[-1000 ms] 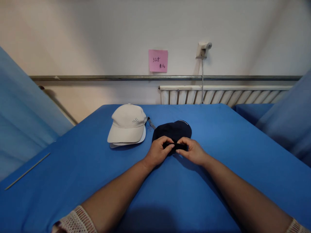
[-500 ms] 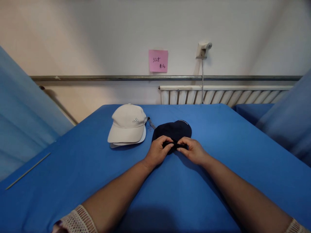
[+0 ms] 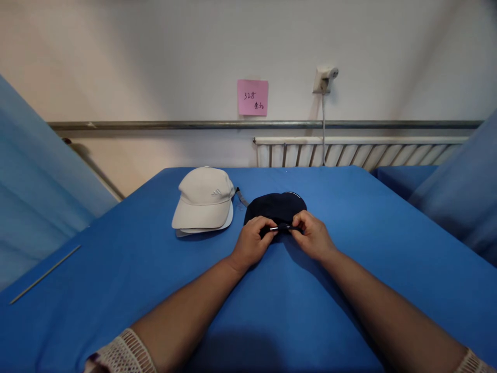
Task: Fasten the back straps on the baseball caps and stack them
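A dark navy cap (image 3: 272,206) lies on the blue-covered table, its brim at the far side and its back strap toward me. My left hand (image 3: 254,241) pinches the left part of that strap, beside a small shiny buckle (image 3: 274,228). On the other side, my right hand (image 3: 311,234) has thumb and fingers closed on the strap's right part. The strap (image 3: 286,227) stretches across the short gap between both hands. Left of the navy cap sits a beige cap (image 3: 205,194), resting on at least one other pale cap (image 3: 229,220).
A grey strap (image 3: 241,198) lies between the caps. The blue tablecloth (image 3: 248,311) spreads under everything, with a thin stick (image 3: 44,274) at its left edge. Behind are a metal rail (image 3: 186,125), a radiator (image 3: 361,151) and a plugged-in socket (image 3: 322,81). Blue curtains (image 3: 34,186) hang at both sides.
My right hand has shifted slightly right and up, away from my left hand. The strap and its shiny buckle now show between the fingers. The pale caps have not moved.
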Available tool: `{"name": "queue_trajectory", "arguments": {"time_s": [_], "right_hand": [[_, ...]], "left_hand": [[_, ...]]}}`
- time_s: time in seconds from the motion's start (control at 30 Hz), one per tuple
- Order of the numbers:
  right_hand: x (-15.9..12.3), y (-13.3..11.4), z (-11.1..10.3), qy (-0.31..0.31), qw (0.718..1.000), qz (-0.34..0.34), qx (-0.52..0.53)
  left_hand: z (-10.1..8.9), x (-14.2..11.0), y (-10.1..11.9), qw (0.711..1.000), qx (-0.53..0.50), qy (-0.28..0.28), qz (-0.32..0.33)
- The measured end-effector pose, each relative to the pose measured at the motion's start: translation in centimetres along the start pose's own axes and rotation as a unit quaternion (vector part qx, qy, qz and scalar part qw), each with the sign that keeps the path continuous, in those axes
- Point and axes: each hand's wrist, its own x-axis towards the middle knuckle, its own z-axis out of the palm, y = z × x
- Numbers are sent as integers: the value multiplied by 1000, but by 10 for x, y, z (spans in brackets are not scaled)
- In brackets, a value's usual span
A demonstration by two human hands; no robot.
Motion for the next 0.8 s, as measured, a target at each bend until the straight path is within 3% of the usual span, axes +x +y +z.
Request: {"name": "queue_trajectory", "arguments": {"time_s": [0.23,0.6,0.8], "right_hand": [[-2,-12,-5,-61,997,-47,28],[-2,-14,-5,-67,995,-65,19],[-2,-19,-7,-83,992,-94,0]], "left_hand": [[0,-3,1,999,-17,41,20],[-3,-2,12,994,71,-34,82],[-3,-1,12,990,78,-28,110]]}}
